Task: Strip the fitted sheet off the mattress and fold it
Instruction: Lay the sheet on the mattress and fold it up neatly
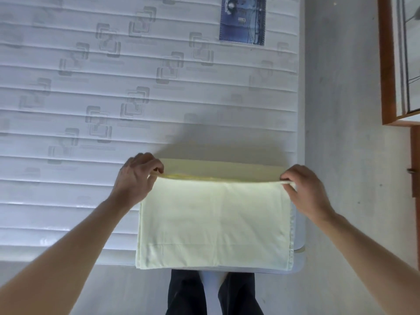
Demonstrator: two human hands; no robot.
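The pale yellow fitted sheet (pixel 213 221) lies folded into a rectangle on the near right corner of the bare white quilted mattress (pixel 91 98). My left hand (pixel 136 176) pinches the sheet's far left corner. At the far right corner, my right hand (pixel 304 189) grips the bunched edge. Between the two hands the upper layer is lifted slightly off a lower layer that shows beyond it. The sheet's near edge reaches the mattress's front edge.
A blue label (pixel 242 19) is sewn on the mattress at the far right. Grey floor (pixel 341 110) runs along the mattress's right side. A wooden-framed piece of furniture (pixel 391 64) stands at the far right. My dark trouser legs (pixel 213 294) are below the mattress edge.
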